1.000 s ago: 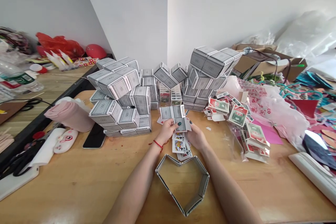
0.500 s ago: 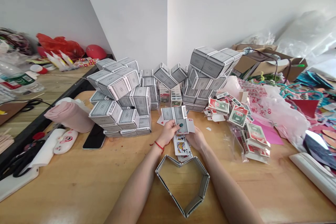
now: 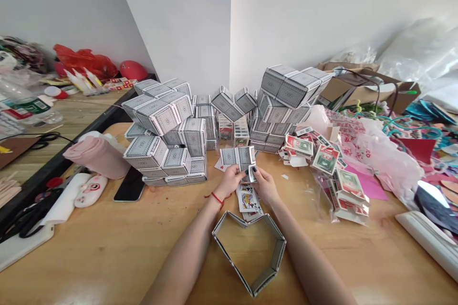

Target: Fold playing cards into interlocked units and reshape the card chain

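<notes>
Between my hands are grey-backed playing cards point(image 3: 231, 156), laid across one another. My left hand point(image 3: 230, 182) pinches them from the left, thumb on top. My right hand point(image 3: 265, 185) is closed on their right side, its dark-nailed thumb pressing a card edge or flap that shows white. Under the hands lie loose face-up cards point(image 3: 247, 201), a queen among them. A heart-shaped frame of joined cards point(image 3: 229, 255) stands on the table between my forearms. Part of a red-heart card point(image 3: 220, 166) shows left of the held cards.
Stacked card-covered blocks stand behind, in a left pile point(image 3: 157, 114) and a right pile point(image 3: 286, 88). Opened card boxes point(image 3: 325, 157) and a plastic bag point(image 3: 379, 147) lie at right. A phone point(image 3: 129, 185), a pink roll point(image 3: 98, 155) and scissors point(image 3: 36, 209) are at left.
My right hand has come up from beside the cards, and its thumb now presses on their right side. A card there now appears folded over. My left hand keeps its hold.
</notes>
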